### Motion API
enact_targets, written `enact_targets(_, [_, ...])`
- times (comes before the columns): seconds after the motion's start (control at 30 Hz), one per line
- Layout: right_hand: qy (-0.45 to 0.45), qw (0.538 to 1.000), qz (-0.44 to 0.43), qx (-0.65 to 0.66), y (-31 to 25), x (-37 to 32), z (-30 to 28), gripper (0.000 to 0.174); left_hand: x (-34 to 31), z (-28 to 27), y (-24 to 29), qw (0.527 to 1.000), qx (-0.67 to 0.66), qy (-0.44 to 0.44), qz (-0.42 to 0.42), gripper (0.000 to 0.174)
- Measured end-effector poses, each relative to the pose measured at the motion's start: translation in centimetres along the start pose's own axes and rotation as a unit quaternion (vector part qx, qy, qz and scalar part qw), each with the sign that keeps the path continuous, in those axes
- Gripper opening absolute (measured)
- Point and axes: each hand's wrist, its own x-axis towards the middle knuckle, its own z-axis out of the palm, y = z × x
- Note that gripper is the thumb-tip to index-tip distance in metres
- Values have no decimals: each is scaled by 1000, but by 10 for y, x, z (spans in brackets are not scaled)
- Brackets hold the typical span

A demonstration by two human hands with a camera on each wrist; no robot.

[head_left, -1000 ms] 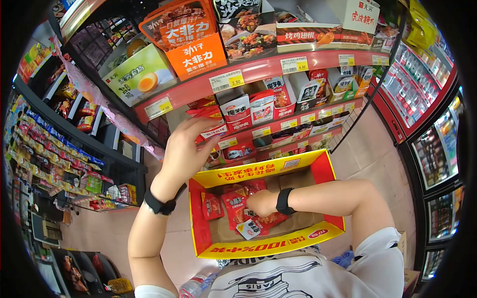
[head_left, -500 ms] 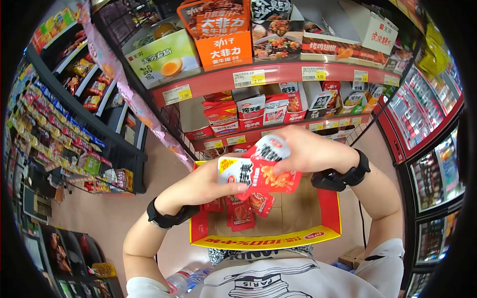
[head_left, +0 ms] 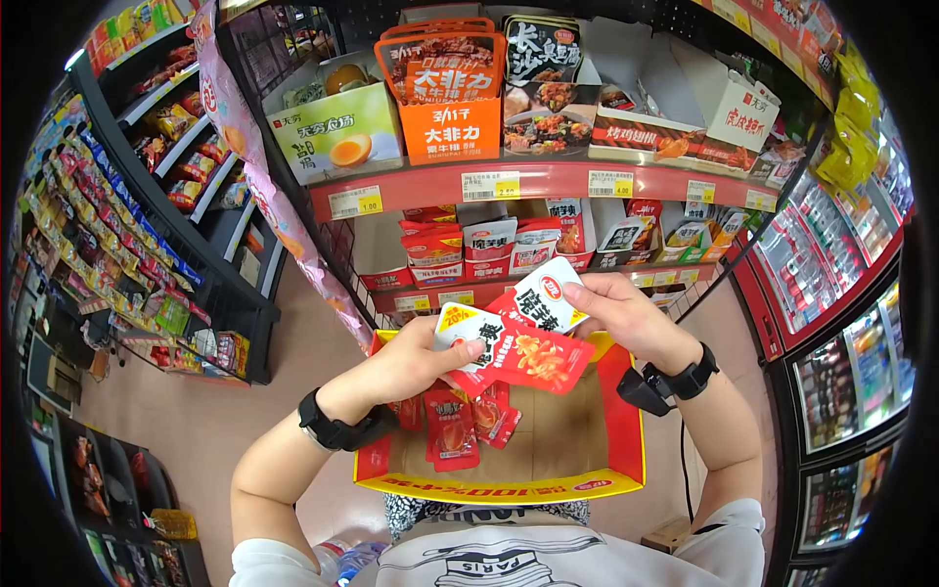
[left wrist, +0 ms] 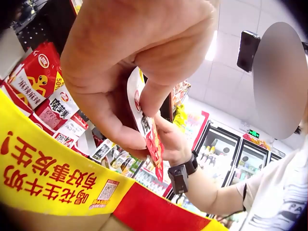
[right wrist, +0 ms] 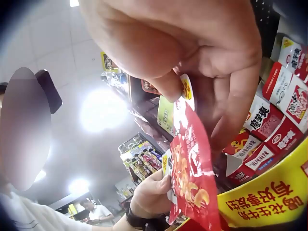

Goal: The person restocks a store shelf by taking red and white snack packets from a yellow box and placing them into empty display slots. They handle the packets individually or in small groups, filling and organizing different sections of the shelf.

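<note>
Two red-and-white snack packets overlap above the yellow-and-red box [head_left: 626,421] in the head view. My left hand [head_left: 416,362] pinches the front packet [head_left: 538,360] at its left end, thumb on top. The rear packet [head_left: 548,293] is pinched at its upper right corner by my right hand [head_left: 621,311]. The left wrist view shows the left hand [left wrist: 139,62] with thumb and fingers on a packet [left wrist: 144,122]. Seen edge-on in the right wrist view, a packet [right wrist: 192,168] hangs from the right hand [right wrist: 192,53]. Several small red packets [head_left: 453,430] lie in the box's left part.
A shelf with a red rail [head_left: 421,198] and price tags stands ahead, holding boxes and rows of snack packets. Hanging snacks [head_left: 108,225] line the left side. Glass-door coolers [head_left: 851,372] stand at the right. A bottle of yellow liquid [head_left: 171,523] is at the lower left.
Both hands have left the shelf and the box's inside and come together above the box with the two packets. Since half a second ago, the right hand has shifted to the rear packet's corner, showing more of it.
</note>
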Motion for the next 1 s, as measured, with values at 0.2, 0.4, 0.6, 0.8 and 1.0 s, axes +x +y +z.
enact_targets(0.2, [51,984,-24,172,13,-5,-8,36,6,-4,2,982,-176,59,-34,29])
enact_targets(0.4, [41,967,-52,247,-4,-10,-6,39,14,-9,19,969,-208,135,16,28])
enact_targets(0.6, [189,969,-145,58,-2,-17,-27,24,14,-14,23,971,-100,192,97,34])
enact_targets(0.8, [181,960,-199,-80,-25,-46,-45,20,10,-26,42,968,80,190,141,23])
enact_targets(1.0, [104,956,-199,-189,-36,-38,16,19,30,10,54,971,166,96,144,15])
